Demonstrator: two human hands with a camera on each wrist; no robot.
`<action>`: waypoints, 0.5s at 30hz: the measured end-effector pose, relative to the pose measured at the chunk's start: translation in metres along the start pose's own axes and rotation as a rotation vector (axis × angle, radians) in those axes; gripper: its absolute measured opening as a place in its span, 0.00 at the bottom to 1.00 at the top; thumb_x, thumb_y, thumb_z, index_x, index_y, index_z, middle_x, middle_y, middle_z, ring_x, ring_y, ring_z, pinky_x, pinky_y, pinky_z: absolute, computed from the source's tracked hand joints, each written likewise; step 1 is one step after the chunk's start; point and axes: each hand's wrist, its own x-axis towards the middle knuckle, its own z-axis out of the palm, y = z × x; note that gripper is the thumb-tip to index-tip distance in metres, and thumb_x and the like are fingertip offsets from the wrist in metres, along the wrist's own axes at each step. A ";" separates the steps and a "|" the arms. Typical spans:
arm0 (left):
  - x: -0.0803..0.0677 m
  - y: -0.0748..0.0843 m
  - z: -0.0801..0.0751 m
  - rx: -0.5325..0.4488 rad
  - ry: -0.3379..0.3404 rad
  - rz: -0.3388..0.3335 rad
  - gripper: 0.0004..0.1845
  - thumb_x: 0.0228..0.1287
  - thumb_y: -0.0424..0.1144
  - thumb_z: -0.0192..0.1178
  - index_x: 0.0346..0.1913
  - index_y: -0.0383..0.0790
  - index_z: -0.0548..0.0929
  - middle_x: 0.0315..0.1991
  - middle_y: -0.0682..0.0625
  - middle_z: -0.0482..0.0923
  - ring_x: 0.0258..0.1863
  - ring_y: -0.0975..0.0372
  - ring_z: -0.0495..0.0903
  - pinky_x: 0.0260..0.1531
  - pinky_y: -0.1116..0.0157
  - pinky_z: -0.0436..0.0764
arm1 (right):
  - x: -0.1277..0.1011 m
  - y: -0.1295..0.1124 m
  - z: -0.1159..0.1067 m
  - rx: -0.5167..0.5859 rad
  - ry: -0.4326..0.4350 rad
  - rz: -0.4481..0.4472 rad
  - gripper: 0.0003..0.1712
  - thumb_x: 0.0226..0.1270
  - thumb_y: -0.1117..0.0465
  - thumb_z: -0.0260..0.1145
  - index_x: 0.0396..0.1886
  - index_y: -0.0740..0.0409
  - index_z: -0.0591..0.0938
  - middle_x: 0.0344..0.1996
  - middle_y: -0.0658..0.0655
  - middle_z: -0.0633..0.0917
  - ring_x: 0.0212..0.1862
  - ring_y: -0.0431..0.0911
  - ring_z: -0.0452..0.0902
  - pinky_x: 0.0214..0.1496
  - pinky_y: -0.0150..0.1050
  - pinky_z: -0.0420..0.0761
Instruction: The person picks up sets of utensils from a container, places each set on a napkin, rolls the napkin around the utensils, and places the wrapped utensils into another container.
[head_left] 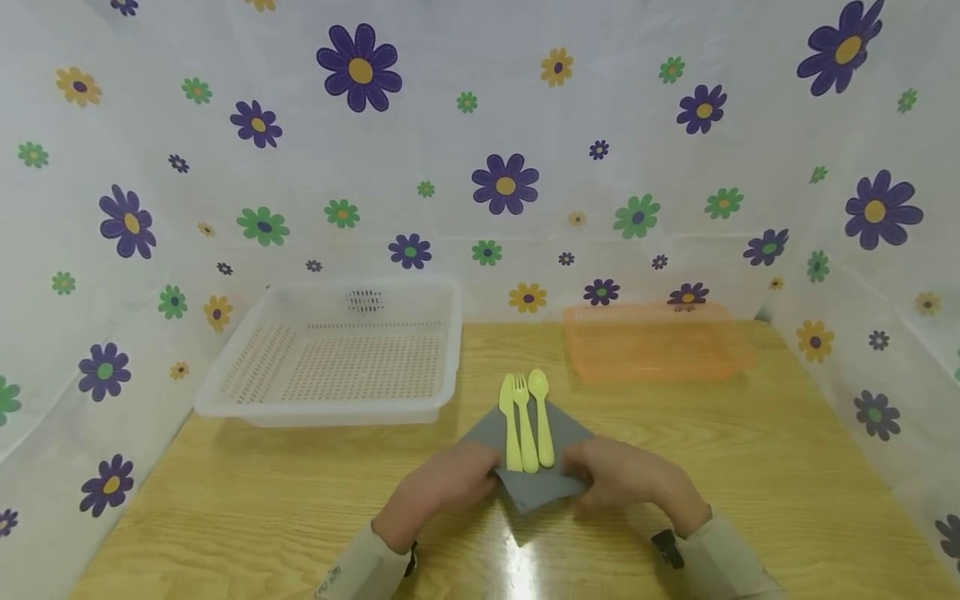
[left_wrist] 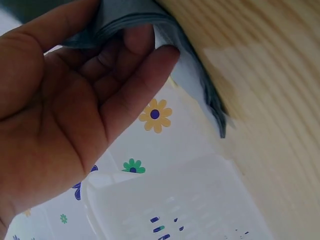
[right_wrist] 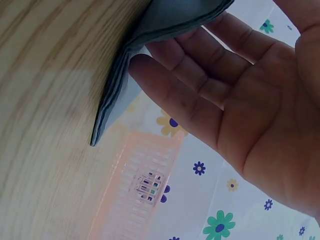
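Note:
A grey folded napkin [head_left: 528,492] lies at the middle of the table with its corners pointing front and back. On it, side by side, are a yellow knife [head_left: 512,429], fork [head_left: 524,429] and spoon [head_left: 543,425], their heads towards the back. My left hand [head_left: 456,482] grips the napkin's left side; in the left wrist view the fingers curl beneath the layered cloth [left_wrist: 135,12] and the thumb is above. At the right side my right hand [head_left: 626,477] holds the edge, its fingers under the raised cloth [right_wrist: 172,22] in the right wrist view.
A white perforated basket [head_left: 326,408] stands at the back left of the wooden table [head_left: 255,492]. An orange basket [head_left: 660,371] is at the back right. Behind and along both sides hangs a white sheet [head_left: 442,108] with printed flowers.

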 end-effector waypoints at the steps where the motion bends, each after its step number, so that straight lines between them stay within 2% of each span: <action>1: 0.000 0.000 -0.001 -0.008 -0.017 -0.034 0.06 0.62 0.28 0.59 0.37 0.42 0.81 0.33 0.52 0.80 0.35 0.64 0.75 0.41 0.62 0.79 | 0.000 0.000 0.000 0.002 -0.002 0.006 0.16 0.50 0.62 0.78 0.36 0.53 0.81 0.28 0.43 0.77 0.31 0.36 0.68 0.33 0.33 0.73; 3: -0.001 -0.001 -0.002 -0.014 -0.056 -0.103 0.02 0.66 0.32 0.58 0.35 0.43 0.78 0.30 0.53 0.77 0.32 0.64 0.74 0.36 0.62 0.78 | 0.000 0.001 0.000 -0.006 0.009 0.006 0.12 0.54 0.62 0.75 0.33 0.53 0.79 0.25 0.43 0.74 0.29 0.36 0.66 0.31 0.33 0.70; 6: -0.001 -0.001 -0.003 -0.012 -0.108 -0.191 0.08 0.69 0.37 0.58 0.30 0.44 0.73 0.25 0.55 0.70 0.26 0.65 0.69 0.28 0.64 0.73 | 0.000 0.003 0.000 -0.018 0.061 -0.004 0.11 0.64 0.64 0.68 0.26 0.52 0.74 0.21 0.43 0.68 0.25 0.35 0.62 0.27 0.31 0.65; 10: 0.000 -0.002 -0.002 -0.007 -0.114 -0.220 0.10 0.70 0.37 0.58 0.29 0.44 0.71 0.23 0.55 0.66 0.24 0.64 0.66 0.25 0.65 0.70 | 0.002 0.006 0.000 -0.031 0.143 -0.011 0.18 0.70 0.66 0.61 0.20 0.51 0.68 0.17 0.43 0.63 0.20 0.34 0.57 0.24 0.29 0.59; 15: 0.000 -0.005 -0.003 0.006 -0.083 -0.215 0.11 0.69 0.35 0.58 0.28 0.43 0.71 0.21 0.54 0.66 0.23 0.63 0.66 0.24 0.64 0.70 | 0.003 0.008 0.002 -0.053 0.192 0.015 0.18 0.72 0.65 0.59 0.20 0.51 0.69 0.16 0.43 0.63 0.20 0.34 0.57 0.23 0.29 0.58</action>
